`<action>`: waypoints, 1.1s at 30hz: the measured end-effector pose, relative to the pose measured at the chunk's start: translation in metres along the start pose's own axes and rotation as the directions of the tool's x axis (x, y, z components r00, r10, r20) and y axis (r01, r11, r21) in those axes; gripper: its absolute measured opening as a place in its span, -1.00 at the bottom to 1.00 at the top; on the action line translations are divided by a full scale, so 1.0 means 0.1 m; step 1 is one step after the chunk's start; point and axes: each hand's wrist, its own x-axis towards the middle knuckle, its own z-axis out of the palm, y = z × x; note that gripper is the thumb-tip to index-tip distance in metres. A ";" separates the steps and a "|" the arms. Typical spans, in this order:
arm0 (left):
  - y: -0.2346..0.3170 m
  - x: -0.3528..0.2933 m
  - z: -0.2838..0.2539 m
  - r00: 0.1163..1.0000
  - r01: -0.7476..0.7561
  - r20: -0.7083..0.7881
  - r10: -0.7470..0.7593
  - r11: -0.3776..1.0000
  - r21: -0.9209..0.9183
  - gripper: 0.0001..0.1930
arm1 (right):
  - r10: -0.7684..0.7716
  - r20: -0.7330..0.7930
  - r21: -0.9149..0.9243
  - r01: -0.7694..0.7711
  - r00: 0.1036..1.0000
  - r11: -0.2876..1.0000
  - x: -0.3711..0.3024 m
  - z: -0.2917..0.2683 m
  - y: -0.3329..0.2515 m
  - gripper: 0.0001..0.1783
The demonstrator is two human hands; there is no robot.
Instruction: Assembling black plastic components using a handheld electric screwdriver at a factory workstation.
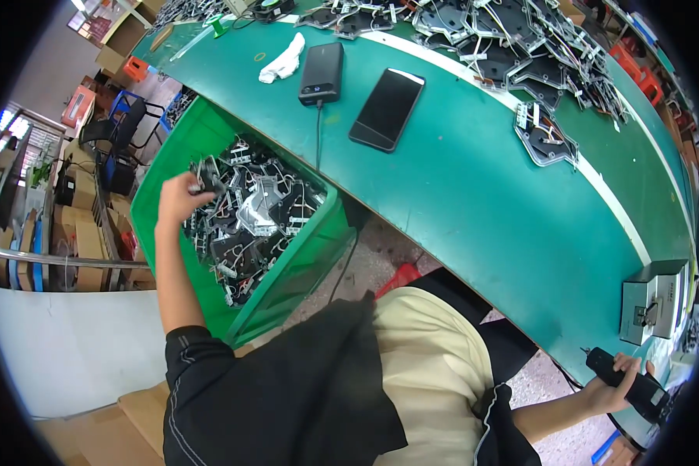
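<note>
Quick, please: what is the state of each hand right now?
Left hand: closed on a black part over the green bin.
Right hand: closed around a black power tool.

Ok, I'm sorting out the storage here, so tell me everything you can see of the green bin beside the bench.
The green bin is a deep, rectangular crate of what looks like glossy plastic, open at the top. It sits below the green bench's edge on the person's left, seen tilted. It is heaped with black flat parts trailing white connectors and wires. The left hand is over its far corner, gripping one such part. A black cable hangs down over it.
</note>
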 end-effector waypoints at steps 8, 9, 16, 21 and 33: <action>-1.71 0.17 1.27 0.879 0.463 -0.058 -0.474 0.875 -0.140 -0.39 | 0.017 -0.068 -0.099 -0.023 0.998 0.995 -0.17 0.01 -0.25 -0.54; -2.63 -0.19 0.75 0.828 0.540 -0.125 -0.547 0.837 -0.082 -0.38 | 0.090 -0.044 -0.025 -0.091 0.995 0.995 0.04 0.02 0.11 -0.51; -1.52 0.54 1.07 0.916 0.259 -0.298 -0.268 0.963 -0.070 -0.53 | -0.133 -0.138 -0.341 0.079 0.981 0.937 0.03 -0.03 0.01 -0.45; -0.09 0.72 0.15 0.824 -0.138 -0.563 -0.056 0.945 -0.296 -0.71 | -0.075 -0.135 -0.535 -0.009 0.988 0.845 -0.04 -0.35 0.40 -0.43; 4.45 0.50 -0.02 0.237 -0.961 -0.391 0.889 0.155 -0.230 -0.62 | -0.053 0.270 0.075 0.034 0.961 0.997 0.46 -0.50 -0.03 -0.15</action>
